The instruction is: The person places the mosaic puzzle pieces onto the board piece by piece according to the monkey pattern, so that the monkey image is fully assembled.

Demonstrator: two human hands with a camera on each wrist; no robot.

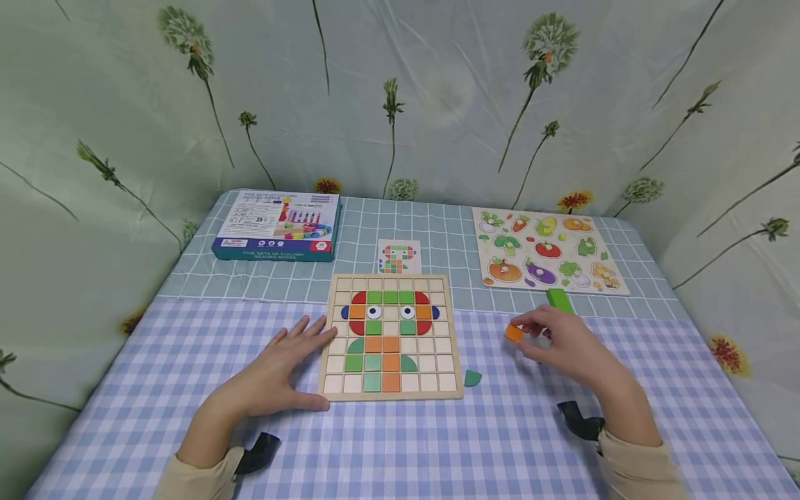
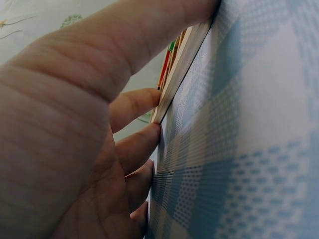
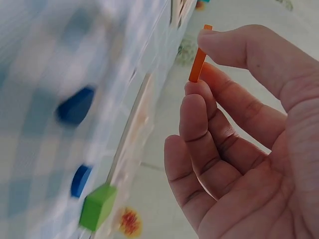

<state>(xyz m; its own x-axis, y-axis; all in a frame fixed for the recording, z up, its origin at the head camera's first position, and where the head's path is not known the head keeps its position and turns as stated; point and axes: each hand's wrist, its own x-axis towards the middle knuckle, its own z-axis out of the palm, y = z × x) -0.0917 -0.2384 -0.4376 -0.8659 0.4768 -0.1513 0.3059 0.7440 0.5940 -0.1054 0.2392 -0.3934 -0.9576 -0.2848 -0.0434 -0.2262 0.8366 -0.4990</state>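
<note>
A wooden grid board (image 1: 455, 347) lies on the checked cloth, with red, orange, green and blue tiles and two eye tiles set into its squares. My left hand (image 1: 281, 368) is spread flat at the board's left side, thumb and fingertip touching its edge; the left wrist view shows straight fingers along that wooden edge. Right of the board, my right hand (image 1: 571, 347) pinches an orange square tile (image 1: 513, 333) between thumb and fingers, raised above the cloth in the right wrist view. A green quarter-circle tile (image 1: 473, 378) lies just off the board's lower right corner.
Behind the right hand is a green block (image 1: 559, 300); two blue pieces (image 3: 76, 105) lie near it. A picture card (image 1: 398, 257) sits behind the board. At the back are a boxed toy set (image 1: 278, 226) and a vegetable puzzle (image 1: 553, 232).
</note>
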